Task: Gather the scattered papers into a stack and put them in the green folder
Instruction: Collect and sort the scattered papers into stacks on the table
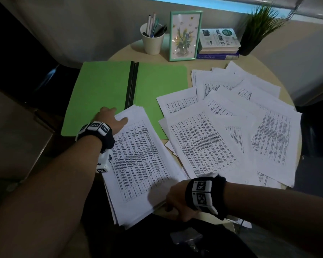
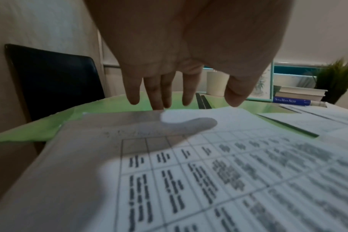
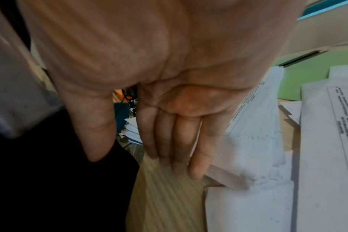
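A green folder [image 1: 101,94] lies open on the round wooden table [image 1: 157,54]. A thick stack of printed papers [image 1: 138,161] lies askew over its near right part and juts past the table's near edge. My left hand [image 1: 112,116] has straight fingers [image 2: 157,100] touching the stack's far edge [image 2: 209,172], thumb over the top sheet. My right hand [image 1: 175,202] sets straight, closed fingers [image 3: 197,164] against the stack's near side [image 3: 254,141] at the table edge. Several loose printed sheets [image 1: 231,127] are spread over the table's right half.
Along the back stand a white cup of pens [image 1: 152,40], a mint picture frame [image 1: 185,35], stacked books [image 1: 218,43] and a potted plant [image 1: 257,30]. A black chair [image 2: 56,81] stands behind the folder on the left.
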Demonstrator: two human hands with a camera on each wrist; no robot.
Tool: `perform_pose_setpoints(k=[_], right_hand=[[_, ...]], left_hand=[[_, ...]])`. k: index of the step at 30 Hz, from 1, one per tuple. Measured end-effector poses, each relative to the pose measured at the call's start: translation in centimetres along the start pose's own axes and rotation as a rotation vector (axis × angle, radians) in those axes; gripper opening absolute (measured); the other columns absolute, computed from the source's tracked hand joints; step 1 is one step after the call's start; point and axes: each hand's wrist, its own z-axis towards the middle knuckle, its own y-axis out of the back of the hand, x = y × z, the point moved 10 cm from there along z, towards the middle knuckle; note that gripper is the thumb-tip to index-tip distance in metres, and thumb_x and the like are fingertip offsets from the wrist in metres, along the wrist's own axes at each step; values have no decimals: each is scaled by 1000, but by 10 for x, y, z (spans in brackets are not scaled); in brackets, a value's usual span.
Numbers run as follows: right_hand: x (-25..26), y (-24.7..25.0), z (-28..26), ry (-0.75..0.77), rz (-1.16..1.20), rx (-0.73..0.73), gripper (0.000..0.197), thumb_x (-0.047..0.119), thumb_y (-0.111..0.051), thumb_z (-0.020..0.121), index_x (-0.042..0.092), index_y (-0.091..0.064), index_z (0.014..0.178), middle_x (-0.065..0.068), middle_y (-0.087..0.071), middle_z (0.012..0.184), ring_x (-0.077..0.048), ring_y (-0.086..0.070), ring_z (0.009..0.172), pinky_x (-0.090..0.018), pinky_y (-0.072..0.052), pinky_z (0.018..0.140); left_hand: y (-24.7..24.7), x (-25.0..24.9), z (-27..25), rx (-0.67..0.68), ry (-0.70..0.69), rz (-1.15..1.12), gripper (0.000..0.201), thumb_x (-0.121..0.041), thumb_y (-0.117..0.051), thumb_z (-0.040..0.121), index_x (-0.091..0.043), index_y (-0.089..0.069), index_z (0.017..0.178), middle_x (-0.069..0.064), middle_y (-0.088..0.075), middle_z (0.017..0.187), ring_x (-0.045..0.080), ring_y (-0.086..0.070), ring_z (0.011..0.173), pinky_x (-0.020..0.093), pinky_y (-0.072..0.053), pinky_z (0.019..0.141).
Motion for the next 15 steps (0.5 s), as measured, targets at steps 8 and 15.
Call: perform_pose_setpoints(k=[8, 15], right_hand=[[-10, 11, 12, -26, -84, 43, 41, 35, -63, 87, 17, -64, 123, -5, -71, 92, -23, -67, 84, -27, -46, 62], [-6, 14, 23, 36, -105, 28, 41, 42, -62, 86, 14, -69, 115, -7, -70, 109, -28, -63, 101, -30, -47, 76]], left_hand=[[-3, -15, -8, -37, -32, 114, 58, -62, -41, 76, -14, -67, 98, 13, -55, 111, 33, -58, 91, 41, -52, 84], [-4, -17, -5, 40, 57, 110, 71, -64, -45, 68, -8, -62, 110, 13, -57, 110, 35, -59, 97, 46, -53, 86]])
